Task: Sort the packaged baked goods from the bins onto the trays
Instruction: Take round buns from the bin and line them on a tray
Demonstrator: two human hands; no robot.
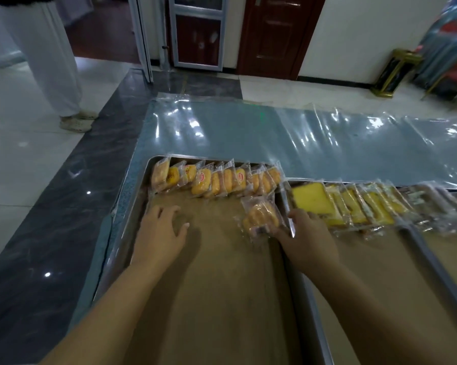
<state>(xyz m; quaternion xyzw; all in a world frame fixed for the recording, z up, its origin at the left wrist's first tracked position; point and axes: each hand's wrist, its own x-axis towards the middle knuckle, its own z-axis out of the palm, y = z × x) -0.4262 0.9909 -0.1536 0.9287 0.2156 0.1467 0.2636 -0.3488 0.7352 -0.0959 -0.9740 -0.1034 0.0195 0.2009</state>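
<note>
The bun packet [260,216] lies tilted at the far right corner of the left tray [216,285]; the right hand [306,233] grasps its near edge from 5 o'clock, resting across the rim shared with the middle tray [375,248]; at 12 o'clock a row of bun packets [216,180] leans along the far rim; at 9 o'clock the left hand [161,227] is released, fingers spread over the brown liner; the liner nearer than both hands is open room; at 3 o'clock cake-slice packets [353,206] overlap along the middle tray's far edge; darker packets [433,206] continue onto a third tray [456,248]; beyond the trays the desk [274,133] lies under clear film, its left edge meeting dark floor tiles.
</note>
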